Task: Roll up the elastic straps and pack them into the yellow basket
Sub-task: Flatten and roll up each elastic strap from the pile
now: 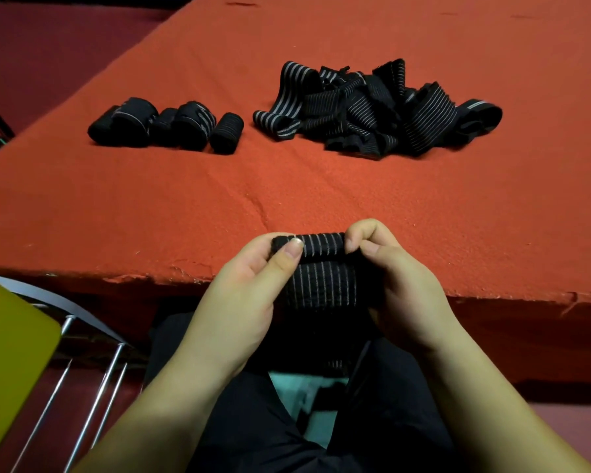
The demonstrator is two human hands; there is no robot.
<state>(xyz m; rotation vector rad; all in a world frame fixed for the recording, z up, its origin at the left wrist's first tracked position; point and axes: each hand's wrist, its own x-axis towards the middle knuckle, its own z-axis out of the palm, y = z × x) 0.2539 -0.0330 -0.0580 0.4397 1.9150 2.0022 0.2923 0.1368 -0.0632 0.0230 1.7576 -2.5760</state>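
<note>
Rolling step: left hand (253, 268) and right hand (393, 268) pinch the striped elastic strap (321, 264) roll at the worktop (287, 186) edge; next, wind in the hanging tail.

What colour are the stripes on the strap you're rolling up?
Thin pale grey stripes on black, seen in the head view on the strap both hands hold.

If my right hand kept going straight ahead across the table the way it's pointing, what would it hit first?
Mostly bare red table cover at first. Beyond that, the right hand would probably meet the pile of loose straps, near its left part, though depth is hard to judge from this view.
</note>
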